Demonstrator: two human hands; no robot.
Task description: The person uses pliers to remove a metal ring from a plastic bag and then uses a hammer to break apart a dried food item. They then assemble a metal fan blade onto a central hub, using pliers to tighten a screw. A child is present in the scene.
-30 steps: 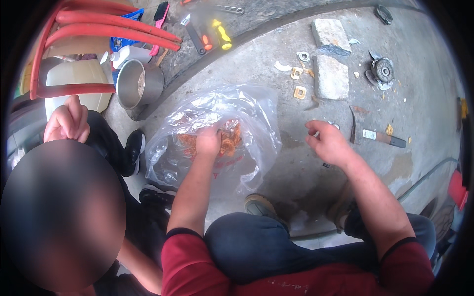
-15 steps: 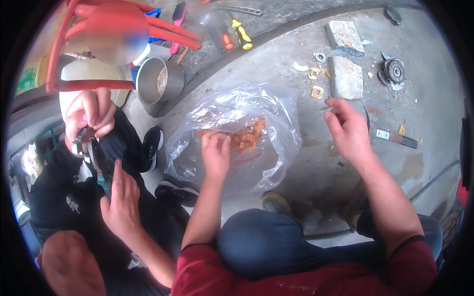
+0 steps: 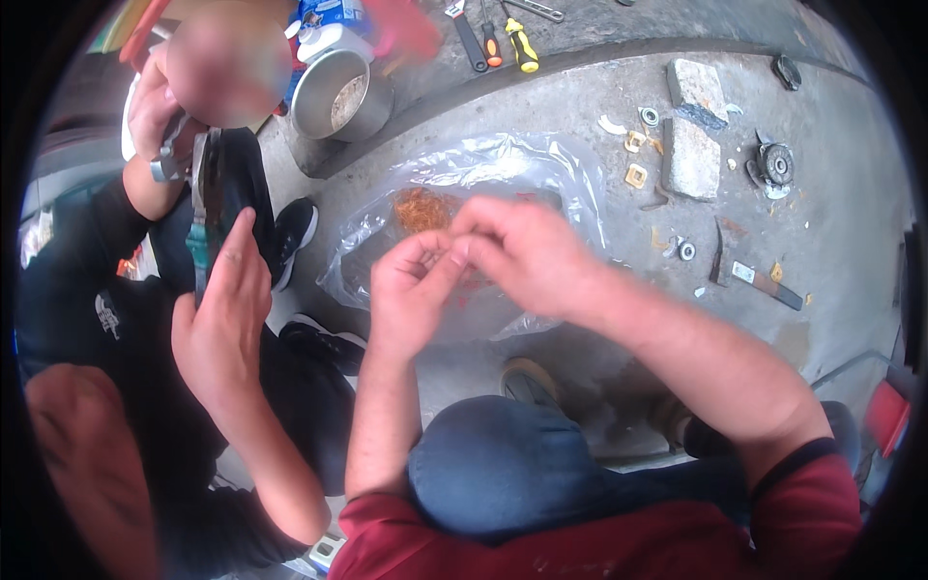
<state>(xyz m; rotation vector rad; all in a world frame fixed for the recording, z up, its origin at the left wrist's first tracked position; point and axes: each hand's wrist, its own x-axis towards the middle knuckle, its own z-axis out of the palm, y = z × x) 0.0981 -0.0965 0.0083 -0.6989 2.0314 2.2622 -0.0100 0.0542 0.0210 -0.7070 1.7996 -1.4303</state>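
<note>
My left hand [image 3: 411,290] and my right hand [image 3: 532,253] meet fingertip to fingertip above a clear plastic bag [image 3: 372,198]. Thumb and fingers of each are pinched together. Whatever sits between them is hidden or too small to name. Just beyond my knuckles a tangle of copper-coloured wire [image 3: 419,207] lies in the bag, partly covered by my hands. The bag is spread on the concrete floor with its mouth open.
A co-worker on the left holds a green-handled cutting tool [image 3: 201,237]. Beyond the bag stands a metal pot [image 3: 329,106]. Screwdrivers [image 3: 520,46] lie at the back. On the right are concrete blocks [image 3: 692,159], a hammer [image 3: 768,285], a black round part [image 3: 776,164] and scattered fragments.
My right hand has swung left from beside the blocks to meet my left hand. My left hand has come back from the wire tangle. A bearing now shows on the floor at right.
</note>
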